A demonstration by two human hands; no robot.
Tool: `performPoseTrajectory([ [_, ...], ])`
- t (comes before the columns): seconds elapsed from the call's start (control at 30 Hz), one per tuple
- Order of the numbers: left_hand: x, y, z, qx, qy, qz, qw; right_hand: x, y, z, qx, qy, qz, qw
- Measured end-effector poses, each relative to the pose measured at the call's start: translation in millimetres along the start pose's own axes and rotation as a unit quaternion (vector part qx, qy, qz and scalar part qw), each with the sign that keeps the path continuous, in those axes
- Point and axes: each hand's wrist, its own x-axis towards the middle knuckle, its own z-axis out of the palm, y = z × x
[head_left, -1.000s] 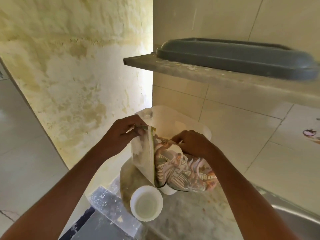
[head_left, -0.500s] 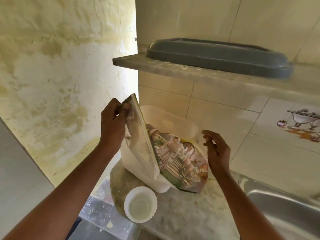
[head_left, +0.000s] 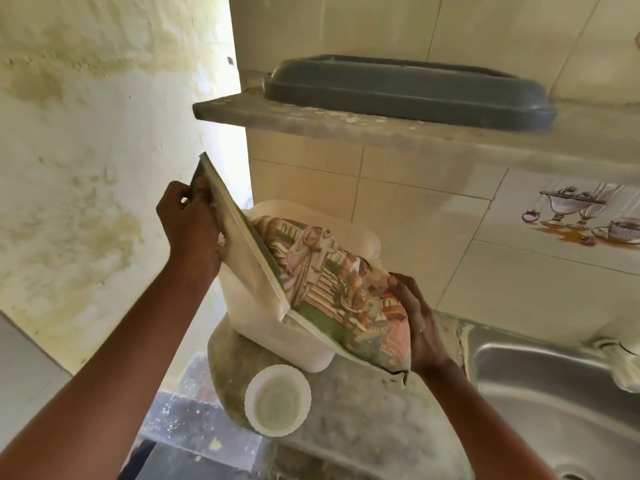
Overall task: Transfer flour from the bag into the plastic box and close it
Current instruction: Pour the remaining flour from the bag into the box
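My left hand (head_left: 188, 225) pinches the top corner of the bag (head_left: 322, 282), holding it up and tilted. My right hand (head_left: 414, 323) lies flat against the bag's lower right side, fingers straight. The bag leans over the white box (head_left: 277, 327), which stands open on the table (head_left: 363, 410) by the wall. The round white lid (head_left: 278, 400) lies on the table just in front of the box. A steel sink (head_left: 554, 393) is to the right, and a grey tray (head_left: 408, 90) rests on the shelf (head_left: 346, 129) above.
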Motion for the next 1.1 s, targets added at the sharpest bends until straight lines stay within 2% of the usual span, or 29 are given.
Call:
performPoseTrajectory([
  [0.3,18.1,4.5,5.2,-0.006,0.004,-0.055,0.998,36.8,-8.7,-10.4,0.013,0.108,0.097,0.989],
  [0.5,24.2,20.4,10.4,-0.029,-0.003,-0.105,0.994,77.5,6.6,-21.6,0.159,0.155,0.113,0.968],
  [0.67,28.7,31.5,8.1,-0.019,0.001,-0.112,0.994,111.6,16.1,-34.5,0.266,0.184,0.185,0.928],
  [0.8,28.3,32.4,9.4,-0.039,0.002,-0.123,0.992,129.8,23.4,-40.7,0.249,0.205,0.237,0.917],
  [1.1,32.8,41.5,18.5,-0.057,0.055,-0.130,0.988,164.7,36.4,-56.6,0.231,0.207,0.248,0.918],
])
